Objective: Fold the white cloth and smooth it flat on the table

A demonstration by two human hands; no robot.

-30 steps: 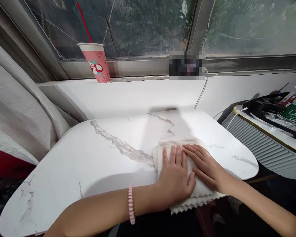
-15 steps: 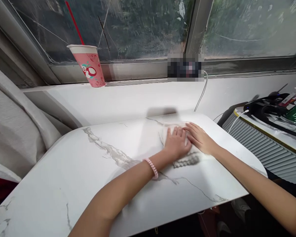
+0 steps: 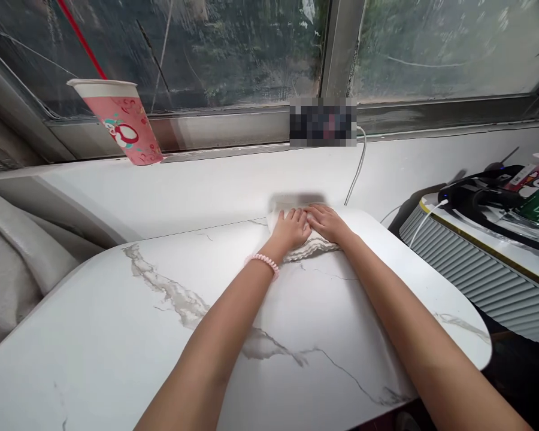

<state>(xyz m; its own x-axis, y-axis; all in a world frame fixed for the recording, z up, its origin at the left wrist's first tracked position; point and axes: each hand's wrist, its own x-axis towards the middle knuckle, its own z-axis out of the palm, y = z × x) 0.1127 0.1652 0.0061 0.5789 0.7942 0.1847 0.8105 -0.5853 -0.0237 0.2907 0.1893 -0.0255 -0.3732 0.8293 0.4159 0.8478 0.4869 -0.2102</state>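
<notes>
white cloth [image 3: 312, 246] under both flat hands, left [image 3: 291, 230] and right [image 3: 326, 221], on marble table [image 3: 117, 335]

A white marble-patterned counter [image 3: 117, 347] with grey veins and rounded corners carries the things, its far edge close against the white wall under the window. At that far edge, toward the counter's right end, lies a white cloth [image 3: 312, 246] with a scalloped near hem, flat on the surface. The left hand [image 3: 291, 229] and right hand [image 3: 326, 220] rest palm-down on the cloth, side by side and touching, both forearms stretched across the counter.
</notes>
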